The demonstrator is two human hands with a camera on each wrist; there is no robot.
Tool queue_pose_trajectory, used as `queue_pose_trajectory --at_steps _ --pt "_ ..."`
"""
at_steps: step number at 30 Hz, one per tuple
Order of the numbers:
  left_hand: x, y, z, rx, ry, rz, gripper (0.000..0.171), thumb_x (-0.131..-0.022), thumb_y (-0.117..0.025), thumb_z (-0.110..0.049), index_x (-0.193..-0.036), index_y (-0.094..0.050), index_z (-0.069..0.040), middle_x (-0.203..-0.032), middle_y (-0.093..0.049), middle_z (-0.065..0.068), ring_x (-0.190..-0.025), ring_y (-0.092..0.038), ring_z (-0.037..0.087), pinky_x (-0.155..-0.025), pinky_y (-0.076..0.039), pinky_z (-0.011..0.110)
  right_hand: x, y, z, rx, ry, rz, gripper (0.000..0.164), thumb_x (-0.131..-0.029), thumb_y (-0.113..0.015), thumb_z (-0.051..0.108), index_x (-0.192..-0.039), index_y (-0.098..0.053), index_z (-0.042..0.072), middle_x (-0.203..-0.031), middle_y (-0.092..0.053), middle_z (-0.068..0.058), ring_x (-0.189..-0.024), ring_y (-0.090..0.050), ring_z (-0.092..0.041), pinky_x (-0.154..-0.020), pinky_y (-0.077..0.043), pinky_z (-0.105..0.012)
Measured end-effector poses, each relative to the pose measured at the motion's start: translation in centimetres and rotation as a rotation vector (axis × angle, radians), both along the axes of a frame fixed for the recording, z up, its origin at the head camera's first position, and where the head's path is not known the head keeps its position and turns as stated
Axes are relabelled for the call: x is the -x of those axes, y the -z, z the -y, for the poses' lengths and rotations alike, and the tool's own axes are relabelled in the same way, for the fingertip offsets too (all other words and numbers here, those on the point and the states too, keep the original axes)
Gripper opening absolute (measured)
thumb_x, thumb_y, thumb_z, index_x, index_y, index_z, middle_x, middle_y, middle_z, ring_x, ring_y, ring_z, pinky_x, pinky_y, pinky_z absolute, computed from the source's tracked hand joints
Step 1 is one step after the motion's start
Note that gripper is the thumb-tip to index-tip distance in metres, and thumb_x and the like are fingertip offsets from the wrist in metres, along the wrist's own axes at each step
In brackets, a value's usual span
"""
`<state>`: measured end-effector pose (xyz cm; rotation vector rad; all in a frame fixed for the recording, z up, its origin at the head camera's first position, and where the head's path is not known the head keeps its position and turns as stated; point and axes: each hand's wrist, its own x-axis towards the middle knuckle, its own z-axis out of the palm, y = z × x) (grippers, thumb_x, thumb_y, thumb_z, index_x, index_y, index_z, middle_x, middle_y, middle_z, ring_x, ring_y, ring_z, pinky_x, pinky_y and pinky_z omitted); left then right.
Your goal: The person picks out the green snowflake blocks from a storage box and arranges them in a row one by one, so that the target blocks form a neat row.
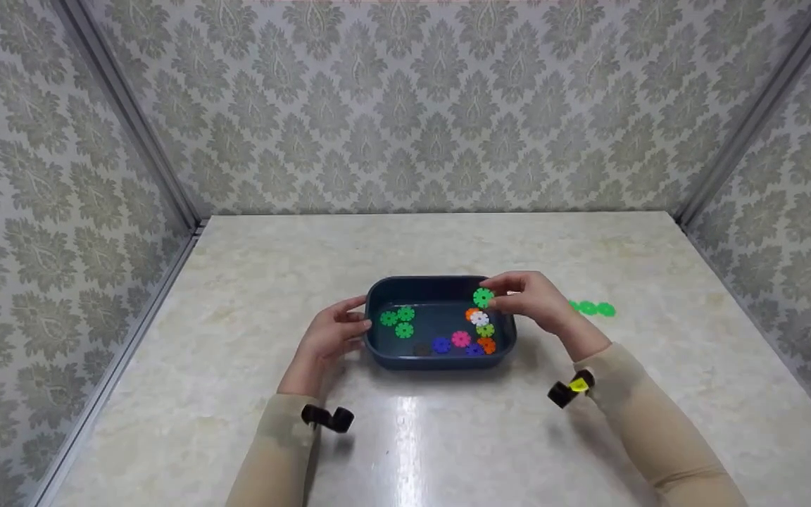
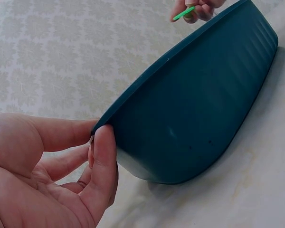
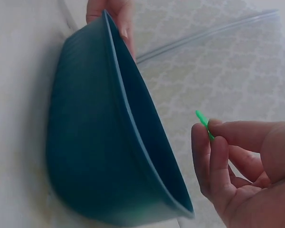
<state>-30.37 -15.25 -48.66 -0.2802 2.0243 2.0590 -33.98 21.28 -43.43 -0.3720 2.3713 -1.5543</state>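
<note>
"Pinching what, the right hand (image 1: pixel 536 299), in the head view?"
"A green disc (image 1: pixel 483 298), over the right end of the tub (image 1: pixel 441 362)."
"Left wrist?"
"Left hand (image 2: pixel 52 185) pinches the tub's end."
"Right wrist?"
"Disc between thumb and fingertips, apart from the tub."

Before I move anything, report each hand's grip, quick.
Left hand: closed, holding the blue tub by its rim.
Right hand: closed, pinching a green disc.
</note>
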Motion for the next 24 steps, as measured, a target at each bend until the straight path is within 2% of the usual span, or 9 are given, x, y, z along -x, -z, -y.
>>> queue_pose_trajectory --at_steps 6,13,19,24 --pt "-0.1 0.1 0.0 -0.007 -0.001 -0.007 0.058 -0.095 -0.069 0.0 -0.15 -0.053 -0.01 -0.11 -0.058 0.007 -0.08 -0.062 0.012 -0.065 -0.055 0.026 0.0 0.6 -3.0 -0.004 0.082 0.01 0.046 -0.092 -0.076 0.016 -0.135 -0.066 0.003 -0.129 -0.065 -0.013 -0.11 -0.058 -0.02 -0.089 -0.058 -0.029" --pt "0.0 0.0 0.0 -0.006 -0.013 -0.001 0.057 -0.095 -0.07 0.0 -0.148 -0.055 -0.012 -0.112 -0.059 0.008 -0.082 -0.063 0.012 -0.066 -0.055 0.026 -0.1 1.2 -6.2 0.037 0.152 0.021 0.046 -0.096 -0.073 0.015 -0.139 -0.062 0.003 -0.119 -0.064 -0.007 -0.093 -0.073 -0.007 -0.089 -0.057 -0.025" --pt "0.1 -0.1 -0.2 -0.004 -0.026 0.015 0.056 -0.095 -0.07 0.001 -0.147 -0.056 -0.014 -0.111 -0.059 0.008 -0.082 -0.063 0.014 -0.065 -0.054 0.026 0.0 1.7 -8.4 0.08 0.214 0.048 0.049 -0.096 -0.072 0.013 -0.143 -0.059 0.002 -0.11 -0.06 0.001 -0.092 -0.072 -0.003 -0.088 -0.058 -0.023" --pt "0.0 -0.1 -0.2 -0.005 -0.032 0.01 0.056 -0.094 -0.069 0.002 -0.147 -0.056 -0.013 -0.109 -0.059 0.007 -0.079 -0.062 0.013 -0.063 -0.054 0.026 0.0 1.6 -10.1 0.073 0.248 0.059 0.054 -0.099 -0.069 0.014 -0.148 -0.052 0.0 -0.109 -0.061 0.005 -0.092 -0.071 -0.001 -0.091 -0.057 -0.022"
